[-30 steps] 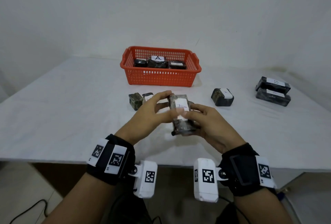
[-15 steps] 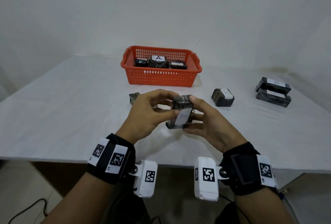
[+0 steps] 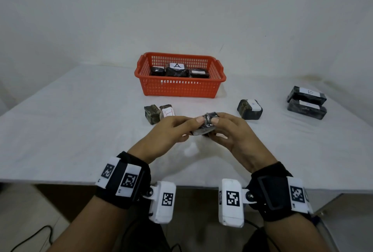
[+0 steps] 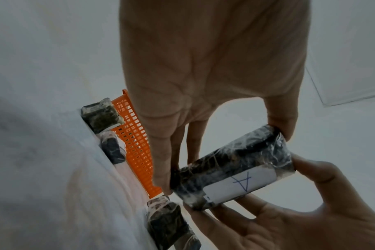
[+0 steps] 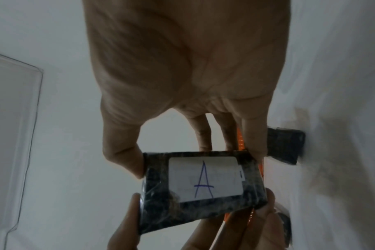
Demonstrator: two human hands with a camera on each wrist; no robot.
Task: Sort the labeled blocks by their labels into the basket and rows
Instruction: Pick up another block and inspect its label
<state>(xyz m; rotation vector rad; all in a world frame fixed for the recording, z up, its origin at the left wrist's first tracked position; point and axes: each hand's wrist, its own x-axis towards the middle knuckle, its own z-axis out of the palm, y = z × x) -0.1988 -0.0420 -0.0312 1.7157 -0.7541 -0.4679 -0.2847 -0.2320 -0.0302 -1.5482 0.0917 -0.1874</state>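
At the centre of the head view, just above the near edge of the white table point(image 3: 60, 130), you hold a dark plastic-wrapped block point(image 3: 204, 125) between both hands, clear of the tabletop. Your left hand point(image 3: 167, 132) pinches it with thumb and fingertips curled onto its ends, and your right hand point(image 3: 232, 132) closes its thumb and fingers round the other side. Seen from the right wrist, the block's white label point(image 5: 205, 179) faces that camera and reads "A" in blue ink; the left wrist view shows the same label point(image 4: 239, 185) angled at the lower right of the frame. Higher in the head view, at mid-frame, the orange basket point(image 3: 179, 88) stands on the table with three dark blocks inside, the middle one point(image 3: 176, 69) marked "A". Between the basket and your hands, slightly left, two small blocks point(image 3: 159, 112) lie side by side, touching; the lettering on them is too unclear to read. To the right of your hands sits a single block point(image 3: 249, 109) with a white label. At the right edge, two long blocks point(image 3: 306, 102) lie in a row, one just behind the other, the farther one marked "B".
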